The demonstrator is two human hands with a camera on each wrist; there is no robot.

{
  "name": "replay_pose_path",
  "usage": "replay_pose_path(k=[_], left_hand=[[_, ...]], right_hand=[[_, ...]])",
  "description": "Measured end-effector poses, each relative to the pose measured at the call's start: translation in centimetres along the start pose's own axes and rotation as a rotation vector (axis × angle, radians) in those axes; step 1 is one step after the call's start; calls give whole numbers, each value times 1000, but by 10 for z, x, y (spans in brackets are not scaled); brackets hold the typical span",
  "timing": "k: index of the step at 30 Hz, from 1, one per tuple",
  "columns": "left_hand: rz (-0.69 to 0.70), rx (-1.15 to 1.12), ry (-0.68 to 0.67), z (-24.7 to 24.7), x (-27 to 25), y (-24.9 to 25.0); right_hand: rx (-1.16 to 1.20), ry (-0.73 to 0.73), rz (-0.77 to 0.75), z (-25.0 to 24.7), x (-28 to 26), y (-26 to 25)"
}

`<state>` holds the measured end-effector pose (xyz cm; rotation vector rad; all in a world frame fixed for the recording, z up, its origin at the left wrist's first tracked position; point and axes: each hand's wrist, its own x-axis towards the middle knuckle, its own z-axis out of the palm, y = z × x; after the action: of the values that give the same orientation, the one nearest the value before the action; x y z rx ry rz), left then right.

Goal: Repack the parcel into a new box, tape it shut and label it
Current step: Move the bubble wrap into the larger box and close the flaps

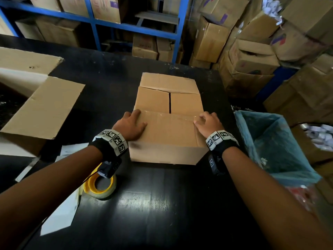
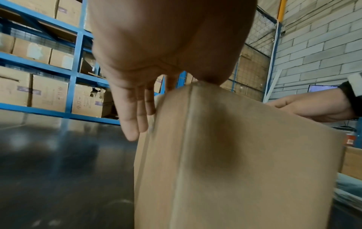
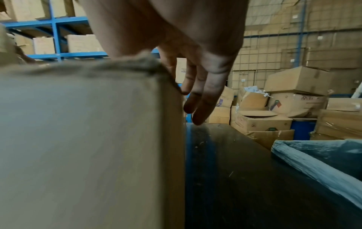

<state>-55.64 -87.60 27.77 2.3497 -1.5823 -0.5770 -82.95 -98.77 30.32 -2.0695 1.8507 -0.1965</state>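
A brown cardboard box [image 1: 169,130] stands in the middle of the black table [image 1: 162,204]. Its near flap is folded down, two side flaps lie flat with a gap between them, and the far flap [image 1: 167,82] is still raised. My left hand [image 1: 130,124] rests flat on the near flap's left corner, fingers hanging straight down the box's left side [image 2: 135,116]. My right hand [image 1: 207,123] rests on the right corner, fingers lying down the right side [image 3: 197,99]. A roll of clear tape [image 1: 100,186] with a yellow core lies under my left forearm.
A larger open box [image 1: 36,109] sits at the table's left. White paper sheets [image 1: 61,210] lie near the tape. A bin lined with a blue bag [image 1: 273,147] stands right of the table. Blue shelving [image 1: 93,20] and stacked cartons [image 1: 252,56] fill the back.
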Motion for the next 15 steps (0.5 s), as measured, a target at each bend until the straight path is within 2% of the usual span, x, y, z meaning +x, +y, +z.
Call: replay_pose_path(k=[4,8,15], left_hand=[[42,63,-11,-16,45,9],[63,113,-116,-25,93,15],[82,83,-151,-24,146,7]], right_hand=[[79,-50,14,-7,35,-6],[45,-100,20,-8,63,-9],[-53,-338,-42,-23,97,6]])
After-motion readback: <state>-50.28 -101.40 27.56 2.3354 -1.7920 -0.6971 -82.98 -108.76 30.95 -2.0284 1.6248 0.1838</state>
